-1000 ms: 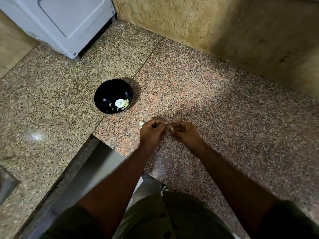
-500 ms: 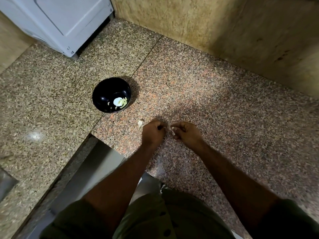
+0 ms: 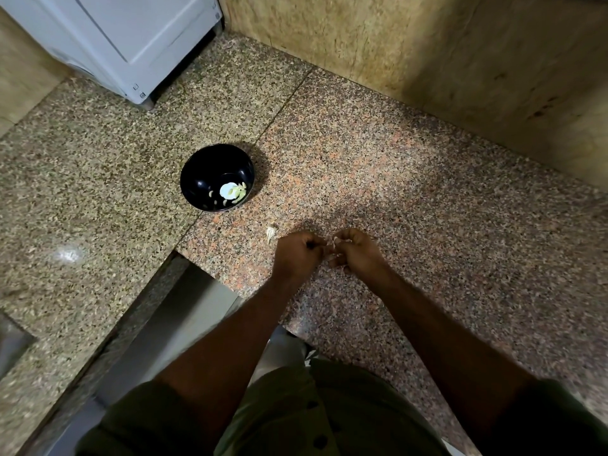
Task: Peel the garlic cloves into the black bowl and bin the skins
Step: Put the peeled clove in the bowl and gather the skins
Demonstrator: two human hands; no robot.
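head view: both hands work close together over the speckled table (image 3: 427, 192). the left hand (image 3: 297, 255) is curled, its grip pinching a garlic clove (image 3: 335, 242) that the right hand (image 3: 357, 251) also pinches, with pale skin showing between them. the black bowl (image 3: 200, 172) sits up and left, holding peeled cloves (image 3: 230, 191). a loose skin scrap (image 3: 271, 232) lies just beside the left hand. peeling looks underway; next the bare clove should go into the bowl, and the skins need binning. no bin is in view.

Black bowl (image 3: 197, 179) upright (peeled cloves (image 3: 234, 191) inside), garlic clove (image 3: 335, 242) pinched
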